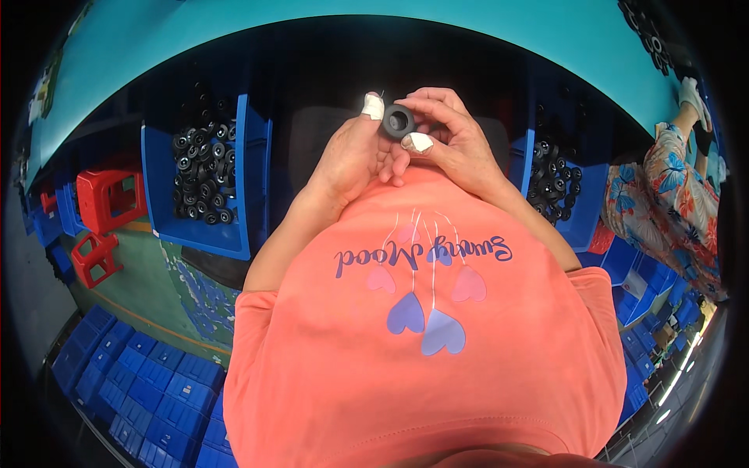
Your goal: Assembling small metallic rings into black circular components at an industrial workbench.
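Note:
In front of my chest I hold a small black wheel-like ring with a round hollow in its middle, its open face turned up towards me. My right hand pinches it between a thumb wrapped in white tape and the fingers behind it. White tape also covers the thumb tip of my left hand, which rests against the ring's left side. Its other fingers curl in below the ring, partly hidden. To the left, many similar black wheels lie heaped in a blue bin.
Another blue bin on my right holds more black round parts. A teal tabletop spans the far side. Red stools and stacked blue crates stand at left. A person in patterned clothing is at right.

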Demonstrator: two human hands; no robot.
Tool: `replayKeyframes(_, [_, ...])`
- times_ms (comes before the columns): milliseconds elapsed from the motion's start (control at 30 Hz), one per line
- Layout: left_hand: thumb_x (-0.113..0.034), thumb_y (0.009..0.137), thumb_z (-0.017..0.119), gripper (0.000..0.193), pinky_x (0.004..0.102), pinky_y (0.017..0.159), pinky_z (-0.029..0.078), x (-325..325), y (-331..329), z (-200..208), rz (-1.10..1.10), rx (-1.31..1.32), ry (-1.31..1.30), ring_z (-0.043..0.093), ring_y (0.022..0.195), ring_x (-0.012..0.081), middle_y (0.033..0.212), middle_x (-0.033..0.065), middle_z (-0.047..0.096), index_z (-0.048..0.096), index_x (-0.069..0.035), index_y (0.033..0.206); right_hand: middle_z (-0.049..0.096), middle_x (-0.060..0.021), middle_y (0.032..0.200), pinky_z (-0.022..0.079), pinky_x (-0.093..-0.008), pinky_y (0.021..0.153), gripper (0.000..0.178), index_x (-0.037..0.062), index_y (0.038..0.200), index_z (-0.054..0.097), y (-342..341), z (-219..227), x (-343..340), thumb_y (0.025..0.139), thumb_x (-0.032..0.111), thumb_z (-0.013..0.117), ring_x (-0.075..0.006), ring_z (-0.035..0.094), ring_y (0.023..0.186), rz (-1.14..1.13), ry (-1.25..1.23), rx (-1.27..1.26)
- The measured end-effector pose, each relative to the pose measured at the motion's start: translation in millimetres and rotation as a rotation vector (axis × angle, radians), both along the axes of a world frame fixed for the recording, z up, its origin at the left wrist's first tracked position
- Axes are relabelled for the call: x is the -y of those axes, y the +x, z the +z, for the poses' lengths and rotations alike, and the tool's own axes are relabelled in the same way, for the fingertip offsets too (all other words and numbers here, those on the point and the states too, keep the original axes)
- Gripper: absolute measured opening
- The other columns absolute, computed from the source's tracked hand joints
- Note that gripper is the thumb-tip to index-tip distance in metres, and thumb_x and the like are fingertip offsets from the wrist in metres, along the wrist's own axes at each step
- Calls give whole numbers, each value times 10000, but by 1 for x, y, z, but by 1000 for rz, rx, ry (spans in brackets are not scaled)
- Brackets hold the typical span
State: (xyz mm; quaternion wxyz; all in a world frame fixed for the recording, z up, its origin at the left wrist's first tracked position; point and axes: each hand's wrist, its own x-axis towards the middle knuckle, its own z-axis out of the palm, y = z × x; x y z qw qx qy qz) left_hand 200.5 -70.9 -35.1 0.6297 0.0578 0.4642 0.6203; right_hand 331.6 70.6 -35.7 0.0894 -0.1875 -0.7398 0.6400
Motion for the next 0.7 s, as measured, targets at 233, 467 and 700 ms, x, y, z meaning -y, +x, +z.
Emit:
replayKeyframes(233, [-565,1048,272,697,246,530,505,-1,3,4,43,94,57,480,505,96,720,73,610,611,39,1124,491,-68,1253,505,-285,864,367,95,1234,662,0,0,2,869,103,700,-166,579,1086,-1,-39,-36])
replayKeyframes(467, [-597,1028,325,686,222,513,438,0,3,4,-18,-129,37,497,518,96,691,66,597,616,24,1046,490,-79,1261,516,-299,918,387,83,1253,648,1,-2,3,870,36,672,-186,583,1100,34,-229,-56])
replayKeyframes(700, [-603,1018,364,678,226,501,428,2,1,-2,-14,-104,35,495,518,102,678,69,584,618,26,1008,476,-83,1280,526,-310,937,397,76,1270,629,-1,-5,2,877,27,657,-199,592,1102,72,-314,-50])
